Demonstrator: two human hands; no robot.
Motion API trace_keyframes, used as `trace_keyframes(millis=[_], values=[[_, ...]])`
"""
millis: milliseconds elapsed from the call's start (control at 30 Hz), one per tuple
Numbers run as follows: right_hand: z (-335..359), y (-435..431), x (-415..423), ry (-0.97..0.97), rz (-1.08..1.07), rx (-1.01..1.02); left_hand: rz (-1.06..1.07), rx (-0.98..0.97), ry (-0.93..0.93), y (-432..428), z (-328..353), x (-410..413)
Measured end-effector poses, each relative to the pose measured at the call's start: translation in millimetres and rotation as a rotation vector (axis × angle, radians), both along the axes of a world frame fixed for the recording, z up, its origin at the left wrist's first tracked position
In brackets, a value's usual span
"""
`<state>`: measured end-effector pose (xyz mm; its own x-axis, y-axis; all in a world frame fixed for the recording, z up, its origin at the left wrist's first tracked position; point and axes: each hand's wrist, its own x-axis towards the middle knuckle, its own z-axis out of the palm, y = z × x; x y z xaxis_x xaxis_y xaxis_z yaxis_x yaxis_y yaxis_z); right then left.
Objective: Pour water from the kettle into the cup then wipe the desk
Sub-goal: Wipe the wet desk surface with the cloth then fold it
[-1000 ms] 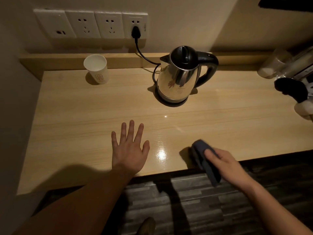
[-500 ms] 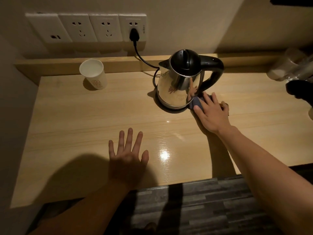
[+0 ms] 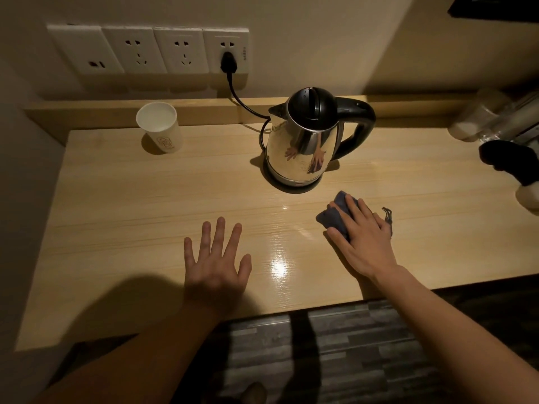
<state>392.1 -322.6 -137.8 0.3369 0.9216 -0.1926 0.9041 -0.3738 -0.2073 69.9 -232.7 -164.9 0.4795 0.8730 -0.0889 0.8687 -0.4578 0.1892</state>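
Water shows in the white paper cup point(image 3: 159, 127) at far left, so wiping is judged under way. Left hand point(image 3: 215, 266) lies flat, empty, on the pale wooden desk point(image 3: 116, 217); steel kettle point(image 3: 303, 144) is docked behind. Right hand point(image 3: 364, 237) presses a bunched dark-blue cloth point(image 3: 335, 214) near the kettle; next stroke should clear its base.

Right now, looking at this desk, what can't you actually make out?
- Head view: most of the dark cloth lies hidden under the right hand.
- The logo on the cup is too small to read.
- The pale items at the right edge are blurred and cut off.
- The kettle has its lid shut, hiding its water level.
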Motion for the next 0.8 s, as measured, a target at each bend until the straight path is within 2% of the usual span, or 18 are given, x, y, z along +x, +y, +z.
trace_keyframes(millis=[100, 433, 633, 700, 800], values=[[0.3, -19.1, -10.7, 0.001, 0.004, -0.015, 0.014, -0.095, 0.045, 4.7, -4.2, 0.2], [-5.7, -75.8, -43.4, -0.015, 0.043, 0.06, 0.01, -0.067, 0.055, 0.7, -7.1, -1.7], [-0.2, -99.0, -85.5, 0.107, -0.026, 0.151, 0.001, -0.136, 0.125, 8.7, -6.9, 1.6], [12.1, -102.1, -105.4, 0.27, -0.026, 0.126, -0.015, -0.227, 0.096, 7.5, 1.0, -4.9], [51.0, -104.0, -146.6, 0.74, -0.175, 0.041, 0.068, -0.422, -0.258, -15.9, 30.0, -12.1]])
